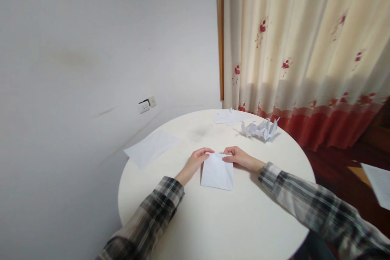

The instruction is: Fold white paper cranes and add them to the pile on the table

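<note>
A folded square of white paper (217,174) is in front of me over the round white table (189,219). My left hand (199,158) pinches its far left corner, thumb on top and fingers behind the edge. At the far right corner, my right hand (237,157) grips the same paper between thumb and curled fingers. The fingertips behind the far edge are partly hidden. Both wrists come out of checked grey sleeves.
Several folded paper cranes (261,130) cluster at the table's back right. Behind them lie white paper pieces (229,118). A flat paper sheet (151,147) rests at the left edge. Wall and curtain (274,69) stand close behind; printed paper (378,185) is at far right.
</note>
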Motion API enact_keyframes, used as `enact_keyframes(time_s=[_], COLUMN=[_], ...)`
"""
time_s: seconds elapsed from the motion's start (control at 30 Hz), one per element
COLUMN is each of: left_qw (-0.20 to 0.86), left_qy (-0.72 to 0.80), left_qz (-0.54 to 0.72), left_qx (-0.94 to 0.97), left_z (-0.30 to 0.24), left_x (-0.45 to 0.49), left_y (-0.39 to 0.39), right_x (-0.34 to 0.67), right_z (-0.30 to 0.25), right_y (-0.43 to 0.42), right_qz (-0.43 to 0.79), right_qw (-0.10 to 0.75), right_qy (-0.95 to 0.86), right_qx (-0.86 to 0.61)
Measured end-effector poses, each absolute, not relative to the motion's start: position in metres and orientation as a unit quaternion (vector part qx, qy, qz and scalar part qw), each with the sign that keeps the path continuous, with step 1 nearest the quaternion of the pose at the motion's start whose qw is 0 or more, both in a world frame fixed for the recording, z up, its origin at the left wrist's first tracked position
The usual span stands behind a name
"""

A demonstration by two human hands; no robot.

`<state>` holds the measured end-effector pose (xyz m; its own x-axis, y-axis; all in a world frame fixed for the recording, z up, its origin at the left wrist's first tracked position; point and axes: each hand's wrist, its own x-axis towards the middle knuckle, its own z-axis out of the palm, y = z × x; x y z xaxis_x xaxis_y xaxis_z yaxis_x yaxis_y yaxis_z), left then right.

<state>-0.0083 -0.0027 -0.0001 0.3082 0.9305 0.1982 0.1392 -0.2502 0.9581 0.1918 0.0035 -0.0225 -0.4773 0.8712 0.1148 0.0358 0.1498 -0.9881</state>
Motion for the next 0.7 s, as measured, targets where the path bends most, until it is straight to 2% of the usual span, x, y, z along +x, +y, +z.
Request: enact_keyframes(time_s=[0.7], left_qw=[0.494], left_qy=[0.379], left_qz=[0.411], left_qx=[0.666], left_z=[-0.005], left_x=[-0.008], left_y=[0.0], right_x=[0.193], right_z=[-0.031], right_y=[0.01], right_qz=[0.499], right_qw=[0.379], right_qy=[-0.7], right_qx=[-0.344])
